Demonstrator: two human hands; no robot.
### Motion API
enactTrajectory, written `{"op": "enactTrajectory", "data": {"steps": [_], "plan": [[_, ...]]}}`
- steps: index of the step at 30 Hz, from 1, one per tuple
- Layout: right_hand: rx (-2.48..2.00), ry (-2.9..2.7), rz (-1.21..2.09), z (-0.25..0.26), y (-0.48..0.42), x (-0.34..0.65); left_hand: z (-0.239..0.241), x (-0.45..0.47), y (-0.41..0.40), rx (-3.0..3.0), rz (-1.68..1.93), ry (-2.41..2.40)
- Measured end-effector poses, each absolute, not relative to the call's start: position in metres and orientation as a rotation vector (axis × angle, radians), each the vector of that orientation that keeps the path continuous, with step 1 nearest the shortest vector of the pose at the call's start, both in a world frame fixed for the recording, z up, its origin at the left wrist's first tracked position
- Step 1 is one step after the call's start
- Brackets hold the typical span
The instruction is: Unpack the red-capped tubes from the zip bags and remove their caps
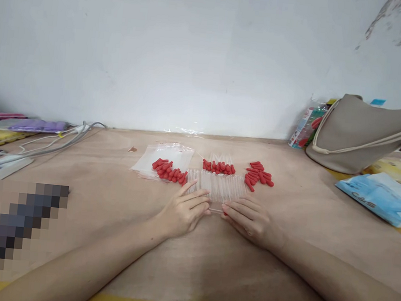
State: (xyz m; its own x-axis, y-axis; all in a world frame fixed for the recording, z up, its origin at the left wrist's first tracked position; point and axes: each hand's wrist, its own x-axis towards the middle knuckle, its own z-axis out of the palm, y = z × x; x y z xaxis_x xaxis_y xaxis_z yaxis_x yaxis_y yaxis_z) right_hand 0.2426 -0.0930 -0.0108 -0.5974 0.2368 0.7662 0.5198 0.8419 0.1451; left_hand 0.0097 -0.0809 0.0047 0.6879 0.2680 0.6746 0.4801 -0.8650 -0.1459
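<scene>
A thin clear tube [216, 210] spans the short gap between my two hands near the middle of the table. My left hand [184, 211] is closed around its left part, index finger raised a little. My right hand [252, 221] pinches the other end, where a bit of red cap [225, 213] peeks out under the fingertips. Just beyond lies a row of clear tubes [218, 185] side by side. Red caps sit in three groups: left caps [170, 172], middle caps [219, 167] at the ends of more tubes, and right caps [259, 175].
Clear plastic bags [142, 161] lie behind the left caps. Cables [70, 135] and coloured packs [36, 125] are at the left. A grey bag [354, 132], a watermelon-printed pack [307, 125] and a blue tissue pack [376, 196] stand at the right. A white wall [195, 60] backs the table.
</scene>
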Motion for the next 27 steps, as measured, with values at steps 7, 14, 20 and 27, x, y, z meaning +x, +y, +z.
{"op": "enactTrajectory", "data": {"steps": [7, 14, 20, 27], "plan": [[-0.917, -1.876, -0.270, -0.002, -0.080, 0.269, -0.006, -0.002, -0.065, -2.518, -1.168, -0.965], [-1.381, -1.730, 0.129, 0.010, -0.025, 0.302, 0.000, 0.015, -0.048, -2.478, -1.020, -1.019], [-1.685, -1.413, 0.336, 0.003, 0.031, 0.340, 0.002, 0.032, -0.033, -2.465, -0.935, -0.910], [-1.649, -1.560, 0.406, -0.002, 0.023, 0.343, -0.005, 0.043, -0.038, -2.632, -1.020, -0.884]]}}
